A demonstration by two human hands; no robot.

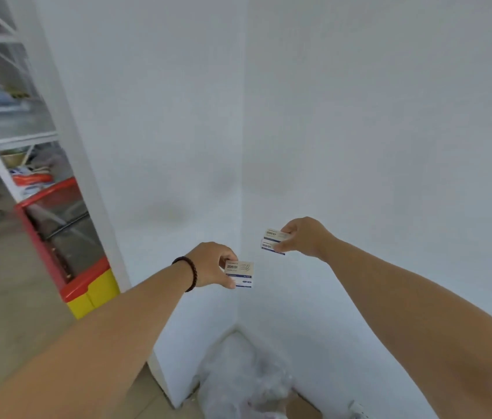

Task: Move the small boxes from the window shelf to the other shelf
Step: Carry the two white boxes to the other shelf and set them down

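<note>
Pinching small box [239, 274] in left hand [208, 264] grip; right hand [302, 237] grip clamped on two stacked boxes [273, 241].

A single wide-angle view from the person's head looks forward and down into a white wall corner [240, 182], whose vertical edge runs down the middle of the frame. Both forearms reach in from the lower corners, so the hands sit close, just below centre. A white shelf [2, 128] bends along the left edge, blurred. Floor [5, 297] shows at lower left.
</note>
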